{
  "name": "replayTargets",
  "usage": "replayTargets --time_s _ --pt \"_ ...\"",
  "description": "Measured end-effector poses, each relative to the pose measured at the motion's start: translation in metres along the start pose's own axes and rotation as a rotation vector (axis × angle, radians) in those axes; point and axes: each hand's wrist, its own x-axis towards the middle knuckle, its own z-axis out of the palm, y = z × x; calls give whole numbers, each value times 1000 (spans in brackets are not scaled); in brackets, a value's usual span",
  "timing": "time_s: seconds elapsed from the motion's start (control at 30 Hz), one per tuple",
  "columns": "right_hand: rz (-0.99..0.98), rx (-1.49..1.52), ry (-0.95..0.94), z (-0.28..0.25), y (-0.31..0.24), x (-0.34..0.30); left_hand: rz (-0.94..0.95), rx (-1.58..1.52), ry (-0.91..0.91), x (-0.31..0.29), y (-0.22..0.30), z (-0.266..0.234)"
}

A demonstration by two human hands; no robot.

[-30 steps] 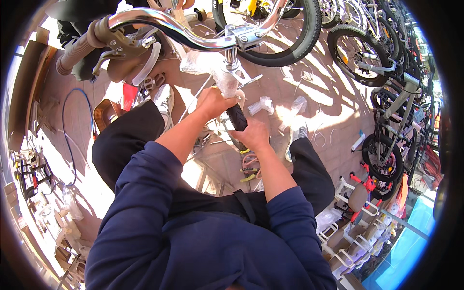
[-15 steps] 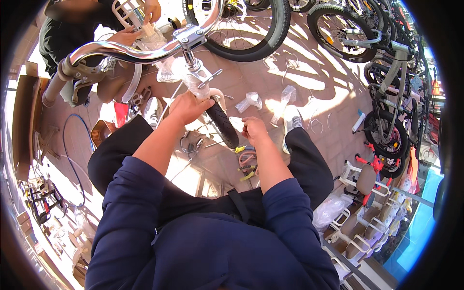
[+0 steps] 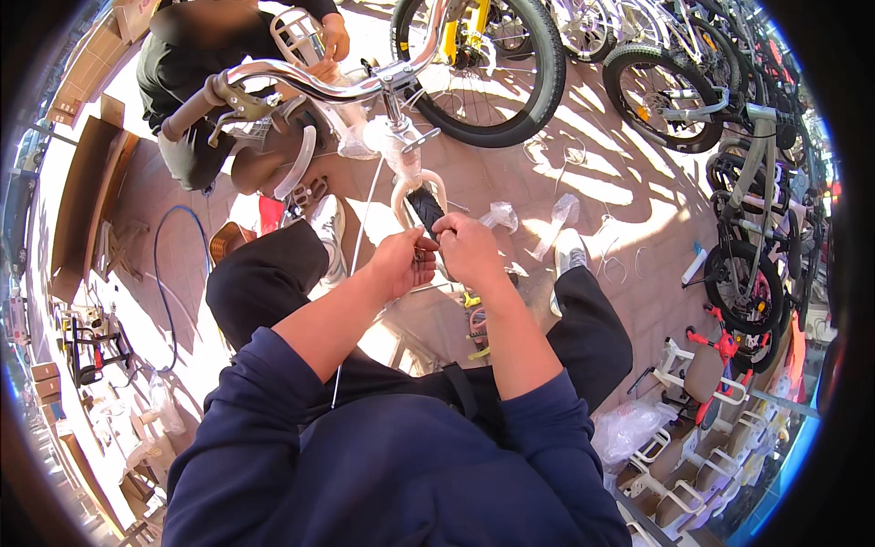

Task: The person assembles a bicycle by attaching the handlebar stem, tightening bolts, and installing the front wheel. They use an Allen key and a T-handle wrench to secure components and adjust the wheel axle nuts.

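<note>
Facing each other below a bike's chrome h'bar (image 3: 351,89), both hands are in close at the narrow blk tyre (image 3: 425,210), mid-view, btwn the legs of a cream fork (image 3: 441,189). R hand (image 3: 469,248): fingers curled, mostly closed, right up against the tyre's edge; can't tell if it's gripping. L hand (image 3: 401,262): half open, palm partly up, fingers bent in beside the R; something small & dark at the fingertips, can't tell what or if it's held. Clear wrap (image 3: 402,157) round the fork top. Thin pale rod or cable (image 3: 356,264) slants down past the L forearm. Yellow & pink bits (image 3: 477,333) on the paving just below the hands. Up top L, co-worker in blk (image 3: 173,64); top centre, a bigger wheel (image 3: 524,123).
</note>
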Motion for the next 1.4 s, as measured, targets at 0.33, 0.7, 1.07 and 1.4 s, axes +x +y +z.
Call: replayTargets --time_s 0.33,0.7,1.07,1.4 --pt "82 -140 174 -16 4 -29 -12 490 93 59 -38 -14" --pt "175 23 -236 -77 -3 -49 120 1876 99 207 -178 -118" --pt "8 -39 -255 -82 -5 -35 258 1796 557 143 -146 -148" --pt "80 -122 -317 -78 -13 -27 63 2130 -48 155 -77 -180"
